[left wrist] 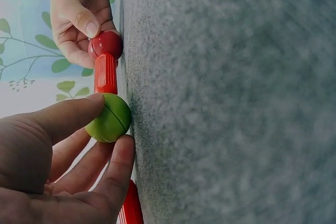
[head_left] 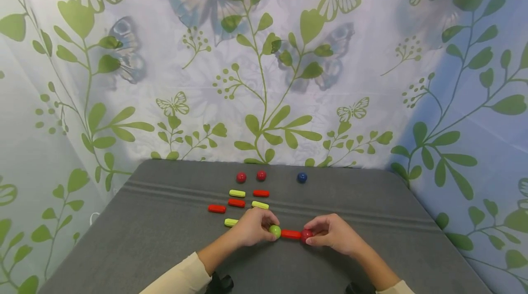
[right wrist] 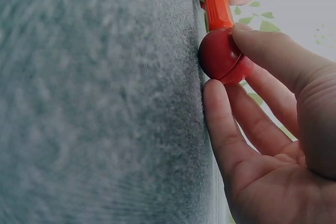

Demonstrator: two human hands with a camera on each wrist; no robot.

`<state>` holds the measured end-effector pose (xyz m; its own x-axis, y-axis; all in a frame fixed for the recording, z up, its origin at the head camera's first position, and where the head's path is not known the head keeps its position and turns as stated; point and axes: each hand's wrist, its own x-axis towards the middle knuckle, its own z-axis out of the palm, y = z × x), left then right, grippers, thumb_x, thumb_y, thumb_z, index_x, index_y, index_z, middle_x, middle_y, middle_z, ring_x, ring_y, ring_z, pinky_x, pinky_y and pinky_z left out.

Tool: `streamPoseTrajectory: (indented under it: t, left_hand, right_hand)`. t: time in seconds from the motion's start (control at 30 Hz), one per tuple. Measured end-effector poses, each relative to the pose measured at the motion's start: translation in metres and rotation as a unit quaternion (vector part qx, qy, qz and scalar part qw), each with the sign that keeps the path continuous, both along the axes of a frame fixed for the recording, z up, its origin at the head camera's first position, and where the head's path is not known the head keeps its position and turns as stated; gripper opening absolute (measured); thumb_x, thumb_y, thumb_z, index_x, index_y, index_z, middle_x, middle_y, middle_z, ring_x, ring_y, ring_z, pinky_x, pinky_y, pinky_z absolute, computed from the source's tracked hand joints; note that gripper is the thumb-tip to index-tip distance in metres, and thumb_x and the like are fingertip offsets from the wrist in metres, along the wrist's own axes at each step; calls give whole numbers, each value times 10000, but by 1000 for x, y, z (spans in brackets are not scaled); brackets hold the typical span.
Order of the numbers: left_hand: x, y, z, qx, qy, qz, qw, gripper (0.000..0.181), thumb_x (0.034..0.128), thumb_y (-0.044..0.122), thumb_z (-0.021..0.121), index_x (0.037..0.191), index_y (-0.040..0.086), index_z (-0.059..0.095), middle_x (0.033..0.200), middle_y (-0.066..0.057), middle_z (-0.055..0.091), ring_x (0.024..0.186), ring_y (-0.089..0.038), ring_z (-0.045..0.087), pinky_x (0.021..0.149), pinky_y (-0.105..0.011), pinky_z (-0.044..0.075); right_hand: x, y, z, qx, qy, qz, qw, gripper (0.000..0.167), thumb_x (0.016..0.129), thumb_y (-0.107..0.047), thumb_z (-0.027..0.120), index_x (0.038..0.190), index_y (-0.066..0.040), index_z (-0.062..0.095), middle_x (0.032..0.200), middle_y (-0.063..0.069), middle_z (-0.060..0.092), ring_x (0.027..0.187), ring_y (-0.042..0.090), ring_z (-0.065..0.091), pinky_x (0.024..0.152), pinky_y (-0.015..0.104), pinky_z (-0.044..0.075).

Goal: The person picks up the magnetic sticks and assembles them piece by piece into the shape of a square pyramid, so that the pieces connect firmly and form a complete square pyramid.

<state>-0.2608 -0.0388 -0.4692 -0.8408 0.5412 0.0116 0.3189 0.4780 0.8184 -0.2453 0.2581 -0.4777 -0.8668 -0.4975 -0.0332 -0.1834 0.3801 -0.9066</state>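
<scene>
Places taken from the green ball (head_left: 275, 231), read left to right. Three loose red sticks (head_left: 216, 209) and three yellow sticks (head_left: 237, 193) lie left of and beyond it on the counter (head_left: 156, 239); one yellow stick is partly hidden by the left grip (head_left: 252, 227). Two loose red balls (head_left: 241, 177) sit farther beyond, also leftward. Left grip, just left: pinching the green ball. Central red stick (head_left: 290, 234): right of the green ball, touching it. Blue ball (head_left: 302, 177): well beyond, rightward. Held red ball (head_left: 306, 236): past the central red stick, touching its end; right grip (head_left: 335, 233) pinches it.
</scene>
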Motion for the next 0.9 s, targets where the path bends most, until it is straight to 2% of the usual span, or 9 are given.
streamPoseTrajectory:
  t: [0.17, 0.33, 0.5, 0.6, 0.8, 0.9]
  left_hand:
    - [0, -1, 2, 3, -104, -42, 9999, 262, 788, 32, 865, 1011, 107, 748, 959, 15, 750, 832, -95, 663, 751, -240, 552]
    - [0, -7, 4, 9, -96, -96, 9999, 294, 800, 56, 863, 1067, 92, 746, 1007, 3, 753, 882, -130, 702, 773, -244, 577]
    - [-1, -20, 10, -203, 235, -102, 9995, 327, 822, 71, 849, 1129, 55, 739, 1066, -69, 751, 940, -192, 714, 816, -291, 590]
    - [-2, -30, 12, -494, 479, -188, 9975, 322, 839, 87, 838, 1144, 57, 740, 1081, -71, 750, 951, -182, 703, 837, -290, 580]
    - [-9, -50, 12, -1011, 1066, -513, 9878, 301, 855, 106, 829, 1140, 67, 739, 1085, -46, 744, 955, -178, 688, 854, -289, 570]
    - [-11, -58, 13, -1231, 1291, -537, 9825, 252, 855, 100, 827, 1094, 72, 753, 1045, -29, 729, 938, -184, 676, 839, -284, 562]
  right_hand:
    - [-1, 0, 0, -90, -120, -2, 9999, 338, 860, -116, 827, 1155, 19, 732, 1050, 191, 758, 892, 157, 713, 734, 254, 599]
    - [-1, -6, 3, 106, -53, -127, 9998, 350, 875, -185, 824, 1162, -6, 738, 1049, 142, 768, 871, 166, 715, 725, 268, 597]
    - [-4, -18, 3, 215, 370, -137, 9990, 293, 884, -213, 815, 1096, -17, 761, 976, 95, 778, 770, 137, 716, 647, 312, 601]
    - [-6, -25, 2, 349, 599, -55, 9976, 265, 881, -234, 819, 1067, -50, 776, 963, 58, 777, 753, 98, 703, 665, 285, 595]
    - [-11, -34, 1, 394, 800, 379, 9953, 239, 874, -227, 828, 1069, -100, 772, 1002, 86, 774, 819, 90, 697, 732, 242, 578]
    - [-12, -37, 3, 394, 772, 525, 9949, 238, 872, -205, 828, 1077, -102, 765, 989, 96, 771, 819, 92, 698, 714, 244, 576]
